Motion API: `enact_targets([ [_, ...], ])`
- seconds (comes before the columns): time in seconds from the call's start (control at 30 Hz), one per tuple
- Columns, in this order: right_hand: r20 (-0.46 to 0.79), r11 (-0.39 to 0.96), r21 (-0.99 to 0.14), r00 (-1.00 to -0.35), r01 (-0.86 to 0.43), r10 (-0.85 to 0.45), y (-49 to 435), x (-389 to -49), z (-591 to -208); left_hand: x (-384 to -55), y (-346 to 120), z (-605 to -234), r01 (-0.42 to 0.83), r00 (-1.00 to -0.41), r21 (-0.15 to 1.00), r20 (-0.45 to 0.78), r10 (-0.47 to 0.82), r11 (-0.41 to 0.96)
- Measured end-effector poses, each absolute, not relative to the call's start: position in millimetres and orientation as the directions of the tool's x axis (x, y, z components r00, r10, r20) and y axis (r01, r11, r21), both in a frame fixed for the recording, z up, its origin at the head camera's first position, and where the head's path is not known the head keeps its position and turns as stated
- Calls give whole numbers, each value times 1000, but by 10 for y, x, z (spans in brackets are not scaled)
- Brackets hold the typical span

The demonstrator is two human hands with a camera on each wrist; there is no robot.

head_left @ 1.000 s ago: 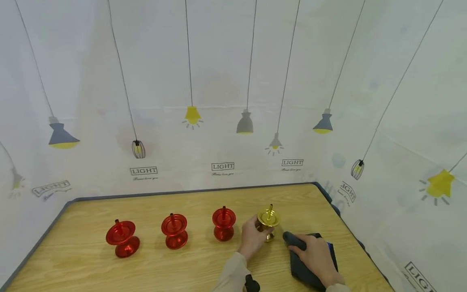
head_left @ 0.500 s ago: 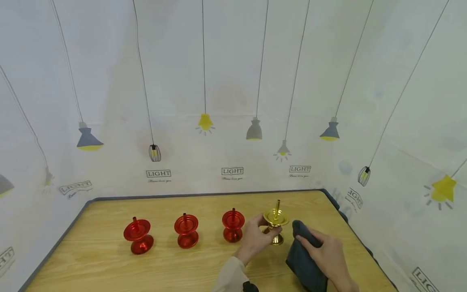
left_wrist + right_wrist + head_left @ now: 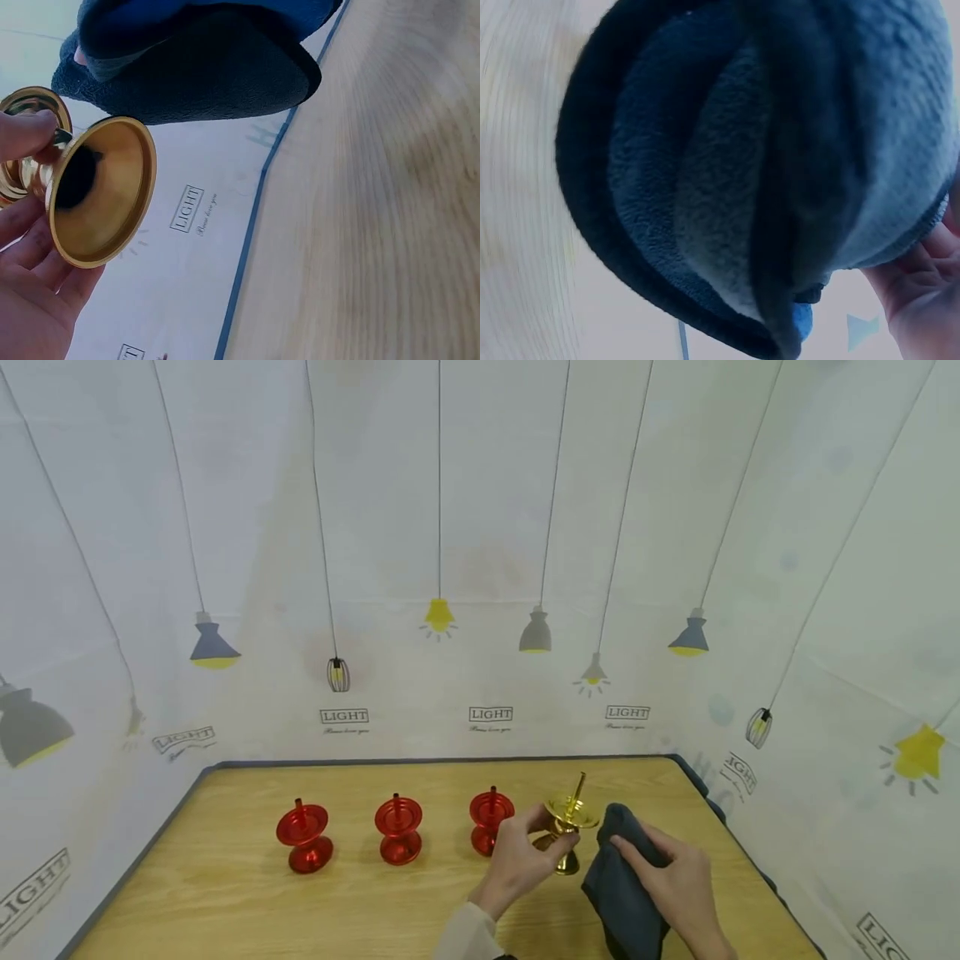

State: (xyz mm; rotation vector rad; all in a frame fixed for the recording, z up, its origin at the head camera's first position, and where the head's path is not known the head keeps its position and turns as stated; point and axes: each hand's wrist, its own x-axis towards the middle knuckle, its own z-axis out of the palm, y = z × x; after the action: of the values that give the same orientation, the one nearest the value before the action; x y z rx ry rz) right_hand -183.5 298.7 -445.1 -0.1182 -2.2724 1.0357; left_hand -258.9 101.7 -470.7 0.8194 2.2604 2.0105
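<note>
My left hand (image 3: 517, 860) grips a shiny gold candle holder (image 3: 572, 812) by its narrow waist. It has a shallow dish with a thin upright tube, and it leans a little. The left wrist view shows the hollow underside of its flared base (image 3: 124, 199), lifted clear of the wood. Just to the right, my right hand (image 3: 686, 889) holds a folded dark blue-grey cloth (image 3: 626, 897), thumb on the near side. The cloth (image 3: 727, 165) hangs in loose folds and fills most of the right wrist view. A small gap separates cloth and candle holder in the head view.
Three red candle holders of like shape, a left one (image 3: 310, 839), a middle one (image 3: 399, 831) and a right one (image 3: 487, 814), stand in a row on the wooden table (image 3: 337, 910). The rightmost is partly behind my left hand. A lamp-patterned sheet (image 3: 480, 527) surrounds the table's back and sides.
My left hand has raised the gold candle holder off the table and tilted it. My right hand has lifted the cloth and brought it close beside it. The head view has shifted.
</note>
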Motion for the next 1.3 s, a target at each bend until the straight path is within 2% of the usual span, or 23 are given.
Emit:
enact_targets([
  [0.17,456,608,-781,-795,-142,400,2916,-1775,-4361,-2521,956,-4672,419,-847,906,370,382,51],
  [0.33,439,569,-807,-803,-156,403,2840,-1742,-4289,-2503,910,-4649,431,-845,902,389,368,35],
  [0.67,552,599,-757,-747,-262,371,2791,-1702,-4233,-2478,870,-4665,433,-833,900,378,403,51],
  [0.9,665,690,-648,-681,-323,306,2831,-1669,-4133,-2448,866,-4638,444,-814,895,381,438,47],
  [1.0,677,700,-639,-665,-319,315,2855,-1688,-4091,-2438,862,-4630,467,-802,882,395,448,59],
  [1.13,670,697,-651,-661,-302,339,2885,-1722,-4038,-2418,871,-4638,497,-773,866,414,480,53],
  [1.3,637,665,-683,-691,-300,342,2857,-1718,-4047,-2395,875,-4654,528,-743,848,438,506,41],
])
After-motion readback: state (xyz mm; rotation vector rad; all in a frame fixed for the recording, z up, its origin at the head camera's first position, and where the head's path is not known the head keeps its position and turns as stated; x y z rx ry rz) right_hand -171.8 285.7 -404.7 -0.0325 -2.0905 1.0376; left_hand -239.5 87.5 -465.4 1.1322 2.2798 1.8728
